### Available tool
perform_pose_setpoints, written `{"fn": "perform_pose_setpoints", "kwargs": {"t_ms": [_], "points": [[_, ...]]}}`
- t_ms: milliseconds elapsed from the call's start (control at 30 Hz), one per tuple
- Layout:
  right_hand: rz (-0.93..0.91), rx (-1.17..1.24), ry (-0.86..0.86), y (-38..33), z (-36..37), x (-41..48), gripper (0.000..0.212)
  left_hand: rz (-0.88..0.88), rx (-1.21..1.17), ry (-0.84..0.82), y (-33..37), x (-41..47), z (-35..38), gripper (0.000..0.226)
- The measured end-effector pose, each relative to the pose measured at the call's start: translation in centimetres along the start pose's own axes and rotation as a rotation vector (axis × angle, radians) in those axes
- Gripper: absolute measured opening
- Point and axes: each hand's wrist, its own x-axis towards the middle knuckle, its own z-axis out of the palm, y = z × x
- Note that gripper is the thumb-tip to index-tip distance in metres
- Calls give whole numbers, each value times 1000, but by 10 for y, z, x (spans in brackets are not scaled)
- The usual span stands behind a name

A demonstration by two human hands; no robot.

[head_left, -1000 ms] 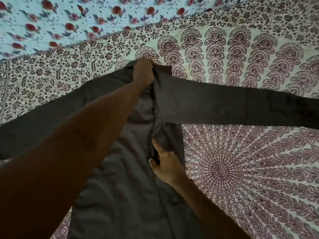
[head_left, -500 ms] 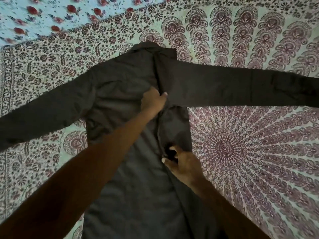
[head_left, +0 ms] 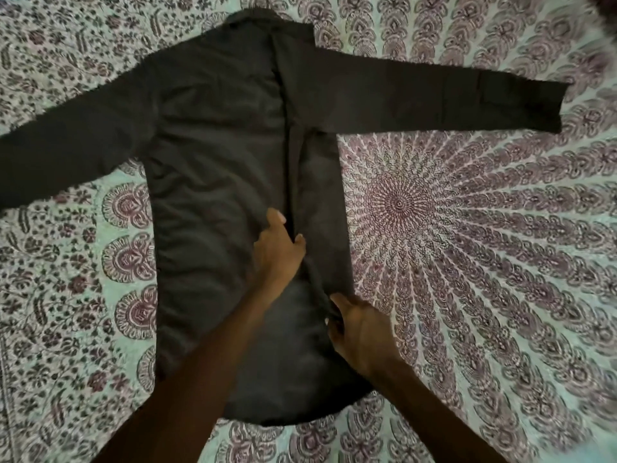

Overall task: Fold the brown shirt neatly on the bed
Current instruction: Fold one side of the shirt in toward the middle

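Note:
The brown shirt (head_left: 213, 168) lies flat on the bed, collar at the far end and hem near me. Its left sleeve (head_left: 66, 155) stretches out to the left and its right sleeve (head_left: 434, 95) out to the right. The shirt's right side panel is folded in toward the middle, which leaves a long edge down the centre. My left hand (head_left: 277, 252) pinches that edge about halfway down, thumb on one side and fingers on the other. My right hand (head_left: 359, 332) grips the same edge lower down, near the hem.
The bed is covered with a printed sheet (head_left: 484, 245), pale green with a maroon mandala pattern, which spreads out on every side of the shirt. A dark blurred object (head_left: 606, 3) shows at the top right corner.
My left hand has slid from the collar down the folded edge to the middle of the shirt. My right hand has moved down toward the hem. The view has pulled back.

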Motion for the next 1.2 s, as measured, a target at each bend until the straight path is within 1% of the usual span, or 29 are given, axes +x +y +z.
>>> {"fn": "perform_pose_setpoints", "kwargs": {"t_ms": [67,167,300,367,433,467,533,600,667,733,833,867,900,1000,1033,1067,1200], "points": [[-14,-3,-25,-9,8,-12,45,-34,-46,-21,-6,-3,1,33],[-58,-37,-67,-21,28,-26,58,-138,-257,-75,-14,-2,0,28],[-48,-85,-76,-30,59,-50,75,-282,-455,-255,-29,-15,2,18],[-91,-132,-81,-29,70,-64,76,-341,-457,-346,-39,-29,4,20],[-149,-154,-37,-24,76,-80,69,-385,-444,-420,-51,-48,8,21],[-144,-142,4,-20,78,-87,65,-402,-450,-435,-58,-57,10,18],[-63,-104,82,-9,78,-97,64,-427,-464,-443,-70,-72,15,12],[33,-89,76,4,79,-105,77,-459,-493,-469,-79,-87,18,11],[68,-89,37,14,84,-113,91,-474,-530,-515,-86,-102,20,16],[103,-53,36,19,88,-120,97,-429,-528,-567,-94,-119,21,16],[205,80,34,23,87,-124,101,-327,-520,-658,-104,-144,20,5],[219,113,36,23,86,-127,100,-314,-531,-678,-106,-152,21,10],[219,135,50,22,86,-130,94,-314,-554,-698,-108,-159,22,13],[245,195,171,22,87,-138,63,-372,-682,-769,-113,-176,20,11],[265,211,216,23,86,-140,59,-396,-738,-802,-115,-179,19,12],[276,219,252,24,86,-141,58,-418,-803,-831,-115,-182,18,13],[287,263,311,24,89,-143,71,-540,-1106,-917,-109,-191,10,17]]}}
